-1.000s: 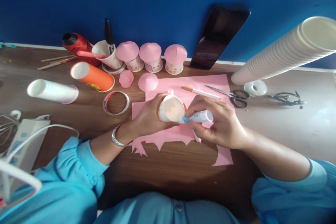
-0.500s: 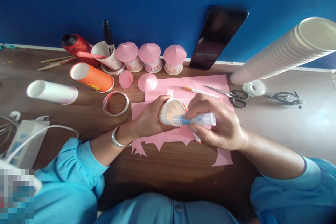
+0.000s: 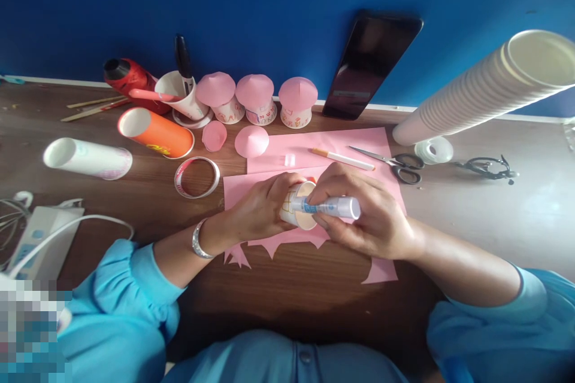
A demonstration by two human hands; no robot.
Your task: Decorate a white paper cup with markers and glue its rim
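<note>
My left hand [image 3: 260, 206] is closed round a small white paper cup [image 3: 299, 218], held on its side over the pink paper sheets [image 3: 345, 143]. My right hand [image 3: 359, 212] grips a white glue stick [image 3: 330, 207] with blue print, its tip resting against the cup's rim. Both hands meet just above the wooden table. A silver bracelet [image 3: 197, 239] sits on my left wrist.
Three pink-capped cups [image 3: 256, 99] line the blue wall, beside a marker cup [image 3: 184, 93] and a red bottle [image 3: 128, 75]. An orange cup [image 3: 155, 131], white tube [image 3: 85, 158], tape ring [image 3: 196, 176], scissors [image 3: 395, 163], pencil [image 3: 344, 158], phone [image 3: 371, 66] and a stack of cups [image 3: 485, 90] lie around.
My left hand has turned the cup so its opening tips away from me and lowered it slightly. The glue stick has slid left along the rim.
</note>
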